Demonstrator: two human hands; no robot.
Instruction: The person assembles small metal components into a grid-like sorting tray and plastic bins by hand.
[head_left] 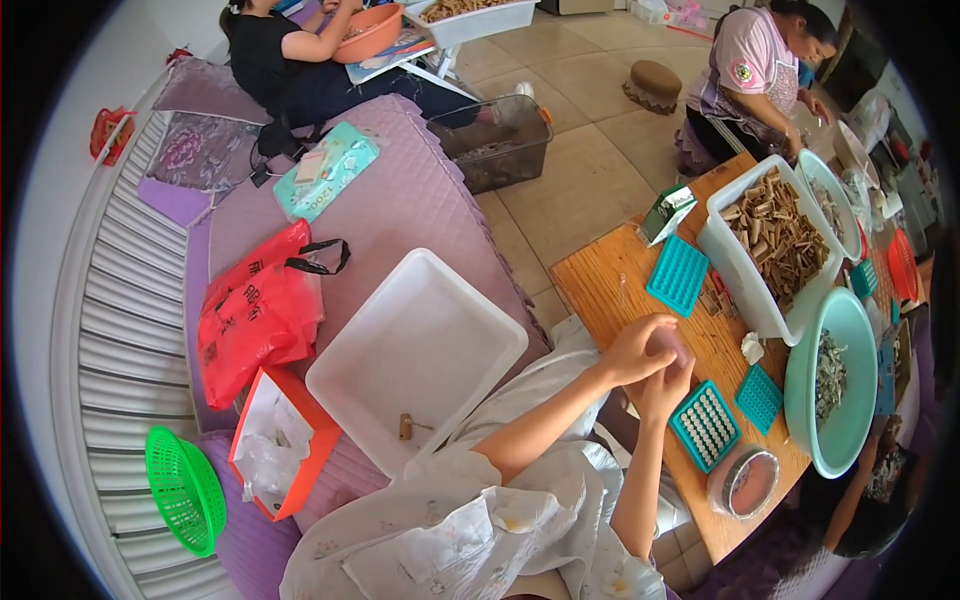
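At the far left a green plastic basket [184, 489] lay on the slatted surface, and just right of it an orange box [285, 443] with crumpled plastic inside stood open. Above that sat a red plastic bag [257, 313] on the purple quilted cover [400, 205], with a teal wipes packet [327, 170] further up. A shallow white tray [415, 350] rested on the cover near the person's lap, with one small brown piece [405, 426] lying in its near corner.

The person's two hands met over the near edge of the wooden tabletop [610, 285]. The left hand [636, 349] was curled closed around a small pale pinkish object [668, 346], and the right hand [666, 384] pressed up against it from below, fingers bent onto the same object; I could not make out what the object was.

Just right of the hands lay a teal grid mould [706, 425] filled with pale pieces, a smaller teal grid [759, 398] beside it, and another empty one [677, 274] farther up. A round tin [749, 482] sat at the near end. Beyond stood a white tub [740, 275] of brown sticks and a pale green basin [850, 330]. Two other people were working at the back of the room.
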